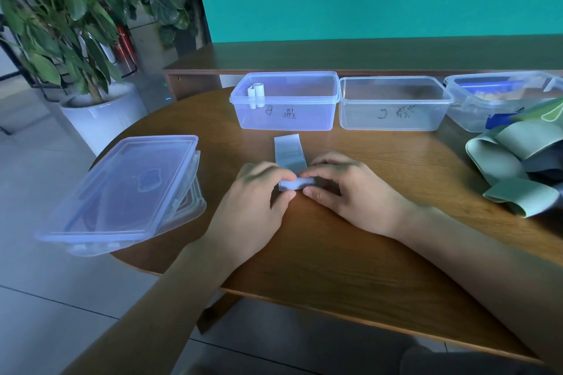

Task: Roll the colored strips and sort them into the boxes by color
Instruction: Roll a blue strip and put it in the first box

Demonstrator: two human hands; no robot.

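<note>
At the table's [350, 240] middle, both hands pinch a pale blue strip [289, 151]. The left hand [259, 195] and right hand [344, 192] each keep their grip clamped on its rolled near end, its flat tail pointing toward 12 o'clock.

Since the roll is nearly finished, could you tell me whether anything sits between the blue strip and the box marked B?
Nothing visible does: only bare table lies between the strip and the open box.

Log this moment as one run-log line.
step: rolling | left hand and right hand: pinch pale strip | marked box: two rolls | next box: no rolls
</note>
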